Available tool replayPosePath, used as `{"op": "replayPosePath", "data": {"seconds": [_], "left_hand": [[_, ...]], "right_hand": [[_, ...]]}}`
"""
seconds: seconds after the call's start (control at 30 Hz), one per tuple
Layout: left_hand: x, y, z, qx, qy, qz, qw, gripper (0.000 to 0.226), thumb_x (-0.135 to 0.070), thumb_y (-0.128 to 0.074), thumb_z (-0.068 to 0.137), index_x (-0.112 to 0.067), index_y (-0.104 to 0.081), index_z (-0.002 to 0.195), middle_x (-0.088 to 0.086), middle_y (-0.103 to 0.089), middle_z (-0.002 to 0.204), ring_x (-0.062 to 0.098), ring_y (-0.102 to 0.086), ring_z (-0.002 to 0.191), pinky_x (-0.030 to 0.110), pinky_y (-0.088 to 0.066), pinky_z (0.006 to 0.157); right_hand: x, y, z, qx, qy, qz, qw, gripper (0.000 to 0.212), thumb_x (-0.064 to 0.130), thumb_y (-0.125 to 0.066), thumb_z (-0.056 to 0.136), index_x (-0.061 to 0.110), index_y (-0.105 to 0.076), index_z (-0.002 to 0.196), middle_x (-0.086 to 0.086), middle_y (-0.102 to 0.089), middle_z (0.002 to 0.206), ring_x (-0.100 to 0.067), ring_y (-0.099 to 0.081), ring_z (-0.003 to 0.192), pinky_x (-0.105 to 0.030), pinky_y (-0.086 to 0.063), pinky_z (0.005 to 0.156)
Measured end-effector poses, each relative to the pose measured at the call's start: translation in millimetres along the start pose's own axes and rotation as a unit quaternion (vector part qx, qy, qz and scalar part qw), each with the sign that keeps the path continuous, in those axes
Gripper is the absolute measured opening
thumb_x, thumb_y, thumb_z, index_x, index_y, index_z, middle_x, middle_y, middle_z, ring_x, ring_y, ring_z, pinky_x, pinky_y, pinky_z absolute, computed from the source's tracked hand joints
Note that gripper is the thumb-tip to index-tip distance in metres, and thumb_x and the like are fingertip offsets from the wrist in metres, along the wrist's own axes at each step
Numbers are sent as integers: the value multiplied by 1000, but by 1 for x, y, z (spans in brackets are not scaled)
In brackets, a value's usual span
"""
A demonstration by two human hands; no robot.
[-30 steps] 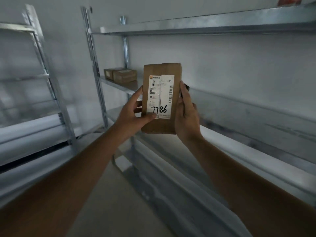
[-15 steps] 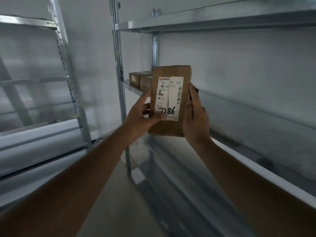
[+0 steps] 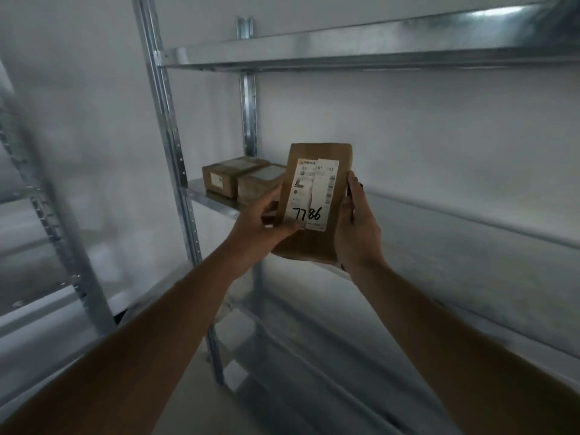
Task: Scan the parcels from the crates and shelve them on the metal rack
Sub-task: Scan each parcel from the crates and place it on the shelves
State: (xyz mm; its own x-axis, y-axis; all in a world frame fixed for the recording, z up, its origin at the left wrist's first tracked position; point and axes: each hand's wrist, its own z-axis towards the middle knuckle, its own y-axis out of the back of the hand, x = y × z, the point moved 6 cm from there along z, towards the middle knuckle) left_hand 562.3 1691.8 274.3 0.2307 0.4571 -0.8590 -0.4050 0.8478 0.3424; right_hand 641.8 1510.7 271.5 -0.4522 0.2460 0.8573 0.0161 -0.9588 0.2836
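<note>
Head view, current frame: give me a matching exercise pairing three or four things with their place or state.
Things:
1. brown paper parcel marked 7786
2. two brown cardboard boxes
3. left hand
4. galvanised metal top shelf

Places or states:
A. above the parcel
B. held upright between both hands
C. thumb across the white label's lower corner
D. lying at the middle shelf's left end

Pairs: 1-B, 2-D, 3-C, 4-A

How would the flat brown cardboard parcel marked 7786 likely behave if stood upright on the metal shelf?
The flat brown cardboard parcel probably holds its shape: its edges look straight between the left hand and right hand. Being tall and thin, it would likely tip; laid flat, it seems steadier.
</note>
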Motion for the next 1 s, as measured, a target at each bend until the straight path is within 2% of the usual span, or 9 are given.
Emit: {"op": "replayPosePath", "data": {"seconds": [0.1, 0.23, 0.37, 0.5, 0.6, 0.67, 0.73, 0.83, 1.0], "left_hand": [[19, 0, 36, 23, -1, -4, 1000, 70, -23, -84, 90, -48, -53, 148, -19, -67, 137, 11, -58, 135, 46, -54, 110], [43, -1, 83, 39, 9, 9, 999, 81, -16, -85, 88, -45, -48, 153, -17, -66, 139, 13, -57, 137, 40, -55, 108], [60, -2, 128, 60, 7, 30, 998, 81, -13, -86, 86, -37, -50, 154, -14, -65, 141, 15, -55, 139, 47, -51, 113], [76, -2, 161, 98, 20, 48, 994, 81, -9, -86, 85, -33, -51, 154, -12, -65, 143, 14, -55, 140, 48, -50, 115], [90, 4, 185, 123, 29, 32, 991, 79, -1, -88, 81, -28, -57, 148, -9, -70, 136, 13, -61, 133, 43, -56, 108], [95, 7, 200, 145, 34, 34, 988, 76, 0, -89, 78, -27, -61, 144, -8, -72, 132, 12, -64, 129, 39, -58, 105], [97, 7, 213, 172, 34, 51, 983, 72, -1, -90, 78, -25, -63, 140, -8, -73, 131, 14, -65, 128, 39, -58, 105], [99, 7, 225, 193, 27, 92, 976, 67, -6, -91, 79, -22, -64, 138, -5, -73, 129, 17, -66, 125, 43, -57, 107], [99, 4, 234, 211, 11, 159, 964, 62, -17, -88, 84, -19, -61, 140, -2, -70, 131, 19, -65, 122, 34, -56, 99]], "right_hand": [[-15, -21, 34, -10, -25, 3, 1000, 49, 40, -27, 117, 51, -25, 164, 15, -56, 107, 9, -52, 76, -4, -44, 62], [-35, -45, 80, -10, -41, -2, 999, 50, 38, -25, 116, 50, -25, 165, 14, -56, 115, -8, -57, 96, -20, -49, 79], [-53, -66, 120, -3, -65, -26, 998, 51, 38, -26, 116, 50, -22, 165, 12, -59, 122, -5, -58, 96, -13, -44, 64], [-62, -75, 139, 13, -112, -39, 993, 52, 36, -28, 115, 52, -22, 165, 1, -64, 142, -23, -65, 116, -39, -60, 86], [-67, -83, 152, 26, -114, -75, 990, 50, 32, -29, 115, 53, -34, 160, 9, -64, 135, -15, -64, 101, -29, -50, 70], [-67, -87, 159, 26, -109, -120, 986, 51, 31, -28, 115, 54, -34, 160, 9, -64, 135, -13, -59, 92, -26, -43, 63], [-68, -91, 163, 15, -119, -164, 979, 50, 34, -27, 115, 53, -28, 162, 5, -63, 141, -18, -61, 97, -31, -51, 70], [-69, -100, 167, 20, -140, -212, 967, 49, 36, -27, 116, 51, -26, 163, 0, -64, 142, -29, -66, 115, -50, -59, 94], [-67, -106, 175, 26, -149, -295, 944, 45, 30, -37, 115, 41, -37, 159, 2, -69, 128, -28, -70, 108, -46, -63, 86]]}}
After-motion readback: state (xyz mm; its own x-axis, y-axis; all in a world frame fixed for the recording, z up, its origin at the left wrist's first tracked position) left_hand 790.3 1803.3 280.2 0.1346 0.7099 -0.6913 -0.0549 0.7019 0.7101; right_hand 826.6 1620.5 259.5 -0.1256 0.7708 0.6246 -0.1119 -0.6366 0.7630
